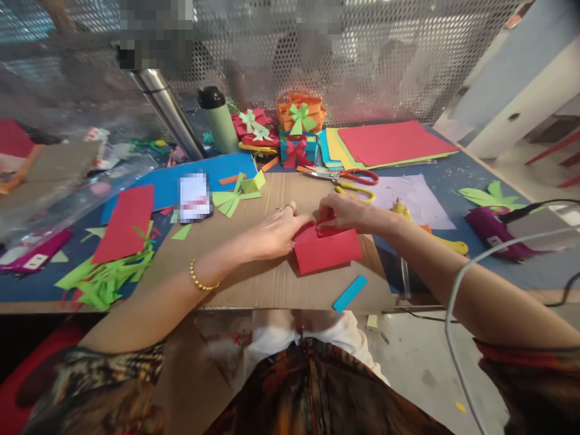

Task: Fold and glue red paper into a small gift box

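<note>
A folded piece of red paper with a raised flap rests on the cardboard sheet. My left hand grips its left end, fingers curled and thumb against the paper. On the far side, my right hand pinches the raised part between thumb and fingers. The creases under the fingertips are partly hidden. Nearer to me lies a blue paper strip. Just beyond my right hand are red-handled scissors and yellow-handled scissors.
Green strips and a red sheet lie at left, near a phone. Behind stand a green bottle and small paper bags with bows. Coloured sheets are stacked at back right. A white cable crosses my right arm.
</note>
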The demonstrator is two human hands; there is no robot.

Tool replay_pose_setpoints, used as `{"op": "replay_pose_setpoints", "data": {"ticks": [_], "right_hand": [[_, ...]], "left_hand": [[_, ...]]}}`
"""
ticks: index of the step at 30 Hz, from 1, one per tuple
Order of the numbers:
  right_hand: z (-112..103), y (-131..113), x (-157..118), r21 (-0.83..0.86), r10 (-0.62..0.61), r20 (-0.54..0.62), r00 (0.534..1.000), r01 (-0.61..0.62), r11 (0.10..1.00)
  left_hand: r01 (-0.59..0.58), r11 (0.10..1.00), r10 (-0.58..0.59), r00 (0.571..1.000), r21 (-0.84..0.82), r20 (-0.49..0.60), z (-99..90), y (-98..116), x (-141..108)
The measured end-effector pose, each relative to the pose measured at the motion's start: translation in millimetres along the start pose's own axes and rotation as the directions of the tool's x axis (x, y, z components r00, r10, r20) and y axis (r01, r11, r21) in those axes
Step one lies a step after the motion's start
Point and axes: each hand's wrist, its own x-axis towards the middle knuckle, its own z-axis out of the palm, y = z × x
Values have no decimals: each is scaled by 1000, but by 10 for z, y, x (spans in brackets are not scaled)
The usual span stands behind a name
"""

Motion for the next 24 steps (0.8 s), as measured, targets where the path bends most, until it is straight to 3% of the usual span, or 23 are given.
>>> {"op": "replay_pose_setpoints", "data": {"ticks": [9, 19, 24], "right_hand": [[-120, -117, 13, 47, 0, 143, 990, -7, 999], [-84, 23, 25, 224, -105, 74, 992, 86, 971], [-32, 104, -5, 370, -180, 21, 983, 160, 915]], "left_hand": [[112, 994, -112, 992, -5, -56, 24, 26, 25], [229, 941, -265, 957, -247, -120, 93, 7, 9], [203, 876, -309, 932, -437, -187, 193, -5, 7]]}}
